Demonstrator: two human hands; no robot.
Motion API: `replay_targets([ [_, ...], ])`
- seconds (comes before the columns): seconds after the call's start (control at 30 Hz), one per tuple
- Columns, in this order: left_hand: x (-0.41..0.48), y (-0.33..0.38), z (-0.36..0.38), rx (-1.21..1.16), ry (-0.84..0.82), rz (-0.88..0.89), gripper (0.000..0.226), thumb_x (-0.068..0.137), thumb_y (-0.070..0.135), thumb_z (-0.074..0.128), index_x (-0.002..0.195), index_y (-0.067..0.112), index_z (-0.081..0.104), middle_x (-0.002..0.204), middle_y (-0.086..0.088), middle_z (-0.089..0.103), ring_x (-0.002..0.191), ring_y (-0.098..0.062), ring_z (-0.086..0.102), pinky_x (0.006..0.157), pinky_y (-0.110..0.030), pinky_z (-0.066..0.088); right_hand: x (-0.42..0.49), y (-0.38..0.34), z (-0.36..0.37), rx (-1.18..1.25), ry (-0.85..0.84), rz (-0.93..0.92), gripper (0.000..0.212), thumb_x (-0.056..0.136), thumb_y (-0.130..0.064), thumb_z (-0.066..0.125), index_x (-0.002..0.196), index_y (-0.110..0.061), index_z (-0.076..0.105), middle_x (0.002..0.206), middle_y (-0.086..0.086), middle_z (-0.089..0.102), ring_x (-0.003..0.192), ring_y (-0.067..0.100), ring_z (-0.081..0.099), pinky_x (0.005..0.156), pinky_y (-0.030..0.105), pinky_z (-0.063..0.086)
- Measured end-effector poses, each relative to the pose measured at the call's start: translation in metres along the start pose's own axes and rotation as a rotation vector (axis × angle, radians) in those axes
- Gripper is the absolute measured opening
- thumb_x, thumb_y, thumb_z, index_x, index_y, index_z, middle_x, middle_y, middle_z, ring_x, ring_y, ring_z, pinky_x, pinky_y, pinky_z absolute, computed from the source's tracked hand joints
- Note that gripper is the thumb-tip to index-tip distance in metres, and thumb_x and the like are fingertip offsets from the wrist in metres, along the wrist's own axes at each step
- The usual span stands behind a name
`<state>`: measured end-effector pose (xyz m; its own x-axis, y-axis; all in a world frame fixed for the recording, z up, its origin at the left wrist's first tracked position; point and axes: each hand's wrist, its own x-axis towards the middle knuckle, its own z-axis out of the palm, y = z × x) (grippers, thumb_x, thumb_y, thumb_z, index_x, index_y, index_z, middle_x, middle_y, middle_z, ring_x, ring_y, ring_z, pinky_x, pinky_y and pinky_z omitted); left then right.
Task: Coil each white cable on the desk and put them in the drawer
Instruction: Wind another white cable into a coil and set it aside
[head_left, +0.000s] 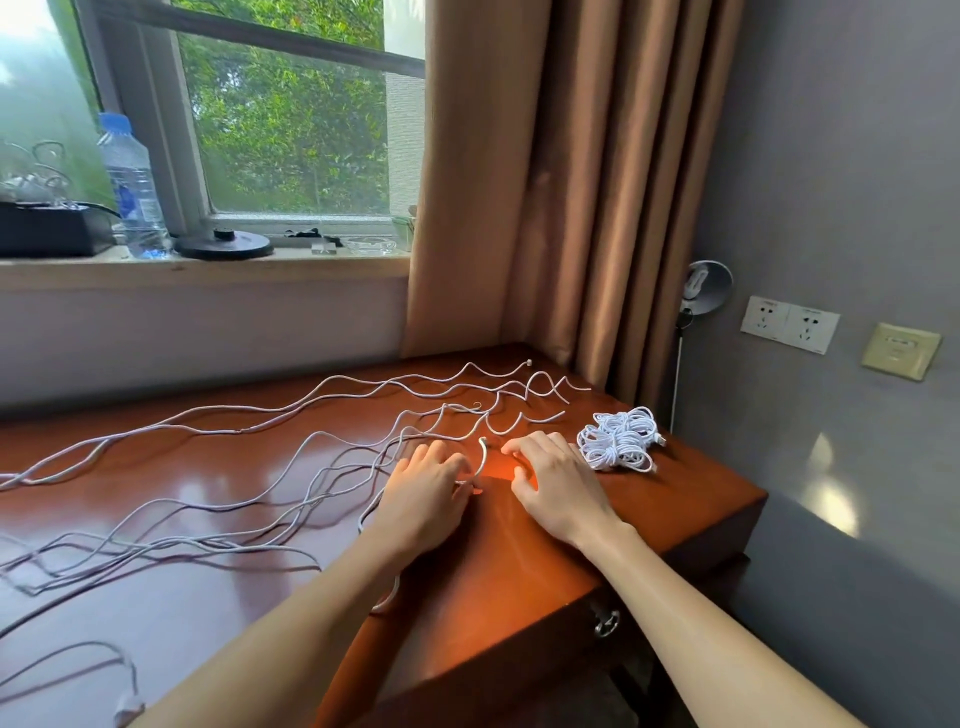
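Several long white cables (218, 421) lie loose and wavy across the reddish wooden desk (208, 613). A pile of coiled white cables (618, 440) sits near the desk's right edge. My left hand (428, 491) rests on the desk and pinches one cable's end (483, 457), which curves up between both hands. My right hand (553, 475) lies beside it with fingers spread on the desk, just left of the coiled pile. A drawer with a metal ring pull (605, 621) is shut under the desk's front right edge.
The windowsill behind holds a water bottle (132, 184), a black box (49, 231) and a round black disc (223, 244). Brown curtains (561, 197) hang at the desk's back right corner. Wall sockets (789, 323) and a small lamp (704, 286) are on the grey wall to the right.
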<state>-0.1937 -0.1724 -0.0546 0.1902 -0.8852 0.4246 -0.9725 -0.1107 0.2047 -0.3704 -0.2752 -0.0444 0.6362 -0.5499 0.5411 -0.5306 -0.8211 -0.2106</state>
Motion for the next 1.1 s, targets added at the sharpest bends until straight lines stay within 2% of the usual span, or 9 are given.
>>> replay_targets([
  [0.1,-0.004,-0.003,-0.002,-0.002,-0.007,0.014,0.021,0.1,0.045,0.052,0.109,0.031,0.065,0.115,0.004,0.055,0.117,-0.02,0.05,0.097,-0.035,0.042,0.004,-0.005,0.002,0.014,-0.047,-0.02,0.037,0.094,-0.018,0.055,0.128,-0.031,0.061,0.122,-0.01,0.06,0.114,0.014,0.051,0.102,0.035,0.044],
  [0.27,-0.012,-0.003,-0.002,-0.011,-0.004,0.027,0.02,0.103,0.042,0.046,0.106,0.032,0.062,0.111,0.005,0.052,0.112,-0.019,0.048,0.097,-0.034,0.039,0.007,-0.013,0.004,0.003,-0.151,-0.071,0.042,0.098,-0.017,0.054,0.135,-0.037,0.057,0.124,-0.008,0.055,0.117,0.014,0.048,0.104,0.033,0.042],
  [0.47,-0.017,-0.012,-0.009,-0.041,0.063,0.013,0.021,0.099,0.044,0.046,0.1,0.03,0.062,0.104,0.005,0.055,0.102,-0.02,0.052,0.084,-0.036,0.043,0.01,-0.014,0.001,-0.017,-0.083,-0.153,0.019,0.099,-0.028,0.062,0.116,-0.028,0.072,0.113,-0.007,0.06,0.111,0.016,0.051,0.096,0.035,0.049],
  [0.57,-0.019,-0.017,-0.012,-0.07,0.097,-0.015,0.014,0.098,0.04,0.053,0.098,0.029,0.061,0.102,0.006,0.058,0.102,-0.021,0.055,0.083,-0.037,0.046,0.011,-0.016,-0.002,0.006,-0.089,-0.163,0.017,0.099,-0.028,0.062,0.109,-0.023,0.075,0.11,-0.005,0.062,0.11,0.016,0.052,0.094,0.034,0.049],
  [0.73,-0.024,-0.021,-0.023,-0.136,0.146,-0.048,0.014,0.097,0.035,0.057,0.099,0.022,0.053,0.1,0.002,0.06,0.093,-0.025,0.059,0.078,-0.041,0.047,0.017,-0.026,-0.002,0.167,-0.084,-0.094,0.013,0.096,-0.021,0.067,0.105,-0.019,0.076,0.105,-0.004,0.068,0.105,0.015,0.058,0.093,0.032,0.048],
  [0.87,-0.035,-0.028,-0.028,-0.202,0.154,-0.083,0.019,0.096,0.035,0.06,0.09,0.024,0.045,0.091,0.003,0.059,0.083,-0.024,0.059,0.074,-0.043,0.048,0.02,-0.032,-0.003,0.323,-0.062,-0.044,0.01,0.092,-0.016,0.073,0.099,-0.019,0.079,0.093,-0.012,0.069,0.079,-0.002,0.06,0.085,0.028,0.053],
  [1.0,-0.042,-0.035,-0.033,-0.319,0.129,-0.142,0.017,0.096,0.035,0.061,0.088,0.023,0.051,0.09,0.006,0.06,0.084,-0.018,0.059,0.078,-0.042,0.05,0.023,-0.043,-0.005,0.444,-0.042,0.037,0.011,0.089,-0.016,0.077,0.098,-0.02,0.081,0.086,-0.014,0.075,0.076,0.0,0.067,0.078,0.021,0.054],
  [1.1,-0.046,-0.041,-0.038,-0.388,0.101,-0.151,0.015,0.097,0.034,0.062,0.092,0.021,0.057,0.093,0.006,0.062,0.085,-0.014,0.06,0.081,-0.041,0.051,0.026,-0.054,-0.004,0.569,-0.055,0.117,0.011,0.088,-0.014,0.077,0.097,-0.019,0.082,0.078,-0.007,0.077,0.067,0.004,0.069,0.076,0.028,0.059],
])
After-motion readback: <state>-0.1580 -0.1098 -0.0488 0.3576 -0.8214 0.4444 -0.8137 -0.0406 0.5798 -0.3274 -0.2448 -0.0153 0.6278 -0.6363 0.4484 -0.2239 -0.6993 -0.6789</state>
